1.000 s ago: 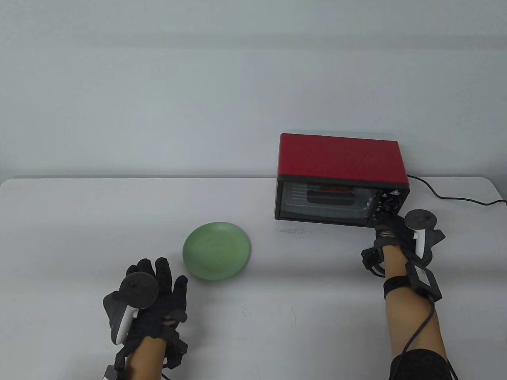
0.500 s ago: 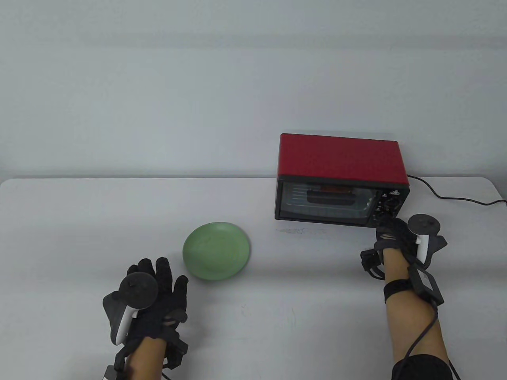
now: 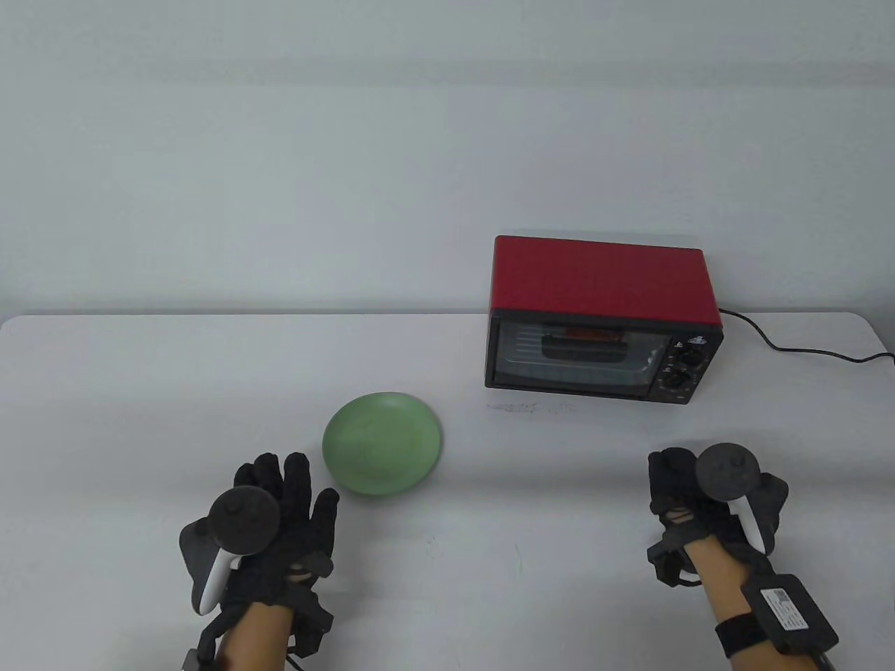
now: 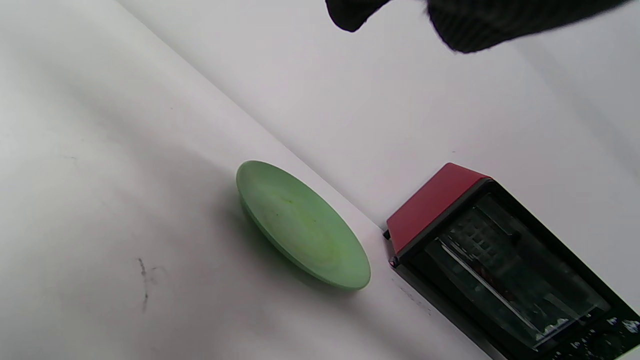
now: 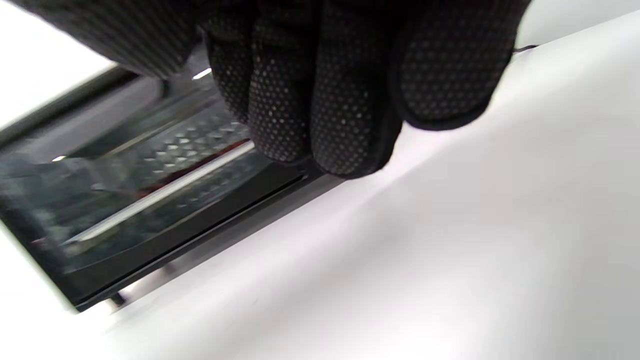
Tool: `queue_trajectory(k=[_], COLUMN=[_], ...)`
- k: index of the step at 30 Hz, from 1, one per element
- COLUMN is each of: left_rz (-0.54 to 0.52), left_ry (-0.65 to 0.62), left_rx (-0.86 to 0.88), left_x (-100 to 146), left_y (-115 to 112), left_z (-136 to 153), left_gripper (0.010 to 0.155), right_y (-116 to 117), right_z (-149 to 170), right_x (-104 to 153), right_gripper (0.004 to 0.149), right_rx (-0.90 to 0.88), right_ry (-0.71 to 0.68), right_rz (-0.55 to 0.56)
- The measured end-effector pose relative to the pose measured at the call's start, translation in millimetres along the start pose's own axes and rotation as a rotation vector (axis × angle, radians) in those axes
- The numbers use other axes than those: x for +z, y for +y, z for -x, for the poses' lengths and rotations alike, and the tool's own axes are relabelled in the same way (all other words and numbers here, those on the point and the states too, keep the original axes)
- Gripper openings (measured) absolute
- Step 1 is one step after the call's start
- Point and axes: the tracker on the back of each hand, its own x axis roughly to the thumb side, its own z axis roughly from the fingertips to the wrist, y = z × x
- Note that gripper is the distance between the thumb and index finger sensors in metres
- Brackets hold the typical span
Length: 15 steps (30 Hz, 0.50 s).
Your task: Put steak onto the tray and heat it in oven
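The red oven (image 3: 605,321) stands on the white counter (image 3: 140,391) with its glass door closed; a reddish shape behind the glass may be the steak, though I cannot tell. The right hand (image 3: 689,507) hovers in front of the oven, well apart from it, fingers (image 5: 345,100) loosely curled and holding nothing. The left hand (image 3: 287,531) lies flat with straight fingers just beside the empty green plate (image 3: 382,444)
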Motion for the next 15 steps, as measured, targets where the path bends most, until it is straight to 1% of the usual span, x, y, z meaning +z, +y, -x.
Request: queue_trajectory(k=[2, 4, 5, 8, 11, 15], left_rz=[0.006, 0.015, 0.016, 0.013, 0.006, 0.012], left_ry=[-0.018, -0.034, -0.043, -0.060, -0.067, -0.063], left_rx=[-0.009, -0.023, -0.027, -0.053, -0.087, -0.126], left_x=[-0.4, -0.9, -1.3, -1.6, -1.0, -1.5], left_y=[-2.9, -5.0, -5.8, -7.4, -8.2, -10.0], left_z=[-1.5, -3.2, -4.0, -5.8, -6.5, -5.9], left_gripper=[0.077, 0.077, 0.077, 0.080, 0.082, 0.085], right_y=[-1.9, -5.1, -7.3, -8.3, -2.5, 3.7], right_z=[-2.9, -7.7, -10.9, -17.2, -23.1, -28.2], right_x=[12.8, 22.9, 28.5, 39.6, 45.3, 46.0], right_gripper=[0.054, 0.055, 0.058, 0.074, 0.087, 0.095], right_rx=[-0.018, 0.000, 0.038, 0.158, 0.315, 0.406], right_ry=[-0.012, -0.062, -0.098, -0.220, -0.260, -0.275], right_rz=[0.002, 0.019, 0.045, 0.105, 0.082, 0.047])
